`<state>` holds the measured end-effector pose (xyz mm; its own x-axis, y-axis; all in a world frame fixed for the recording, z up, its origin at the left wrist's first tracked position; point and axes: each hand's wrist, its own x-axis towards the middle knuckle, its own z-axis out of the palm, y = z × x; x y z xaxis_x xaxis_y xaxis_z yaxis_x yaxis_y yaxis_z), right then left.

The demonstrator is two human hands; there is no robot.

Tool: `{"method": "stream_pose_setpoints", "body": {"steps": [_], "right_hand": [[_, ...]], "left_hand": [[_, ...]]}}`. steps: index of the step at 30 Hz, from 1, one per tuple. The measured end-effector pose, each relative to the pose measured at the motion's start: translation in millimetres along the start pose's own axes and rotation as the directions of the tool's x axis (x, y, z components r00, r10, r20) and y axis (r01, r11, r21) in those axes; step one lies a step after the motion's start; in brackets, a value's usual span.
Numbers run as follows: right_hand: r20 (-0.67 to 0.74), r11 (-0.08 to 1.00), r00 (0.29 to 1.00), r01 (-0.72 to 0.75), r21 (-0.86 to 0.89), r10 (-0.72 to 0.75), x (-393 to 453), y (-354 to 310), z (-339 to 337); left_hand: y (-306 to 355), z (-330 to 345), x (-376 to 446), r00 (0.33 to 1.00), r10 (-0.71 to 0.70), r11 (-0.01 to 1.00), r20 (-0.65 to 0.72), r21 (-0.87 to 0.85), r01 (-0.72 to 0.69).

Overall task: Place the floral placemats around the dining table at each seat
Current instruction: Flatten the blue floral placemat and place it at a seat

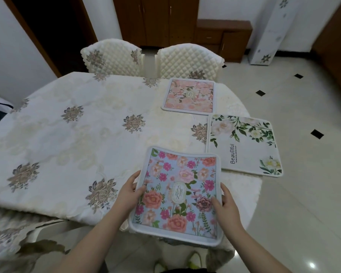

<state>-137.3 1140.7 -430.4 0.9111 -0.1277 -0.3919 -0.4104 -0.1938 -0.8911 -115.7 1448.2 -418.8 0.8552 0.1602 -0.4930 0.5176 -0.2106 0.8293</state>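
I hold a blue placemat [177, 194] with pink and orange flowers over the near right edge of the dining table [67, 138]. My left hand [129, 191] grips its left edge and my right hand [224, 203] grips its right edge, thumbs on top. Its near end hangs past the table edge. A pink floral placemat [189, 96] lies flat at the far right, in front of a chair. A white placemat [244, 146] with green leaves and the word "Beautiful" lies at the table's right end, partly overhanging it.
The table wears a cream cloth with embroidered flowers. Two quilted cream chairs [114, 56] [187, 60] stand at the far side. Another chair cover [14, 233] shows at the near left. Tiled floor [303, 194] lies to the right, wooden cabinets behind.
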Motion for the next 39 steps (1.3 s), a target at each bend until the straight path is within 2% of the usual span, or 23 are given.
{"method": "stream_pose_setpoints", "body": {"steps": [9, 16, 18, 21, 26, 39], "right_hand": [[-0.019, 0.997, 0.999, -0.043, -0.060, 0.042, 17, 1, 13], [-0.158, 0.991, 0.981, -0.121, -0.063, 0.110, 20, 14, 45], [-0.216, 0.988, 0.970, -0.130, -0.083, 0.110, 19, 20, 54], [-0.315, 0.975, 0.944, -0.155, -0.160, 0.099, 14, 25, 58], [-0.369, 0.950, 0.925, -0.189, -0.247, 0.088, 4, 31, 56], [-0.434, 0.914, 0.901, -0.189, -0.360, 0.015, -4, 43, 64]], "left_hand": [[-2, -6, 24, 0.999, -0.042, 0.999, 0.001, -0.034, 0.042], [-32, -27, 59, 0.998, -0.013, 0.999, 0.058, -0.039, 0.015], [-37, -31, 66, 0.998, 0.026, 0.999, 0.049, 0.027, -0.028], [-39, -37, 71, 0.995, 0.101, 0.970, 0.012, 0.222, -0.102], [-47, -44, 76, 0.989, 0.108, 0.922, 0.098, 0.361, -0.136], [-62, -49, 75, 0.978, 0.167, 0.871, 0.122, 0.447, -0.205]]}}
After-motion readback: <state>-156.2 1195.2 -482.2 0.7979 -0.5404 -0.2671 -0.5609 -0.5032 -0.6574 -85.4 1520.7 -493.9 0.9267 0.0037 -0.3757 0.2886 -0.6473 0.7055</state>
